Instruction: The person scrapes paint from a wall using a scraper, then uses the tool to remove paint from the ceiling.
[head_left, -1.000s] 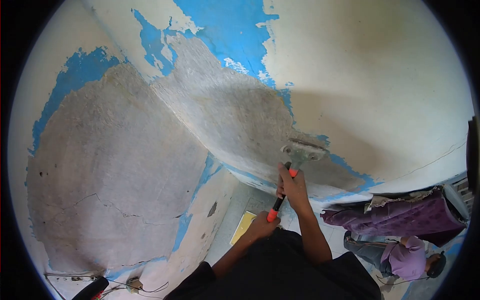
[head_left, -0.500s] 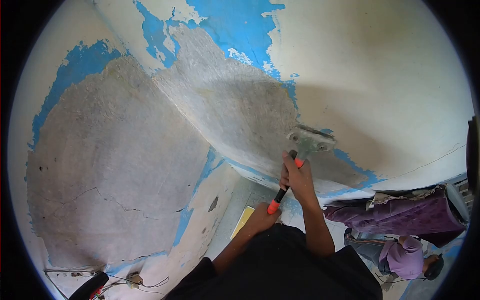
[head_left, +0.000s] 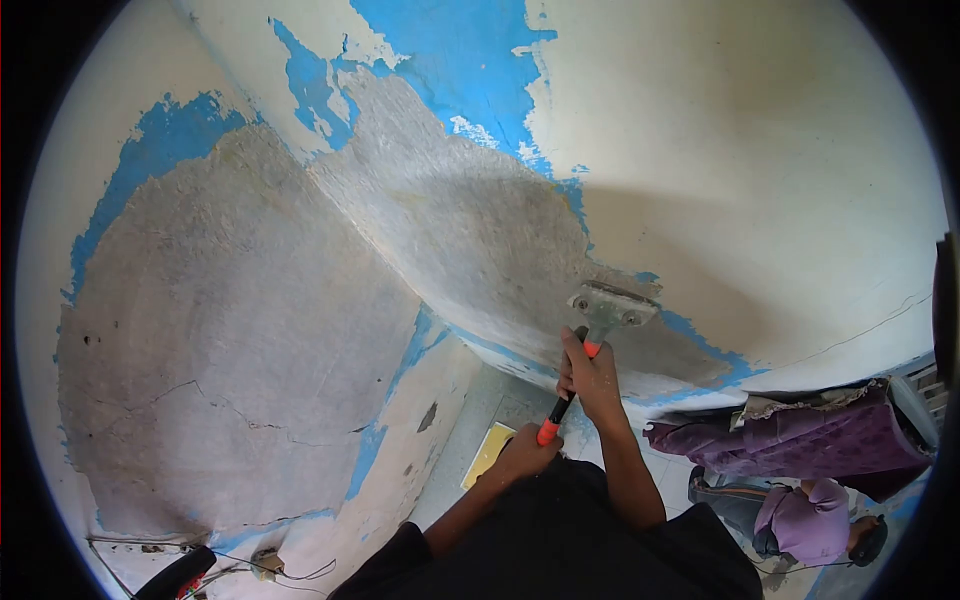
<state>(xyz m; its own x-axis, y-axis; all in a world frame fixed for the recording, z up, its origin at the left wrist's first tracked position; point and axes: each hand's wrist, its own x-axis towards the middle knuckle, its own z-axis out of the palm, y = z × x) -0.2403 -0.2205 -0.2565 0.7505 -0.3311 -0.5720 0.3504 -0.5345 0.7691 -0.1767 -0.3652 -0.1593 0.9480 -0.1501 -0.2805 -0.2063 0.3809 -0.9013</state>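
A long-handled wall scraper point(head_left: 612, 304) has its wide metal head against the bare grey patch of the wall point(head_left: 480, 235), close to where blue and cream paint begin. My right hand point(head_left: 592, 378) wraps around the upper part of the black and orange handle, just below the head. Lower down, my left hand point(head_left: 527, 452) grips the orange end of the same handle, near my body. Ragged blue paint point(head_left: 700, 340) borders the grey patch right of the scraper.
On the left, the adjoining wall point(head_left: 230, 330) has a large grey patch with cracks. A purple cloth point(head_left: 790, 435) covers something at the right. Below it, another person in a purple shirt point(head_left: 805, 520) bends over. A yellow object point(head_left: 487, 455) lies on the floor; wires point(head_left: 300, 575) hang at lower left.
The scraper head has moved slightly down and left along the wall, away from the paint edge. Both hands keep their hold, and the view has shifted a little.
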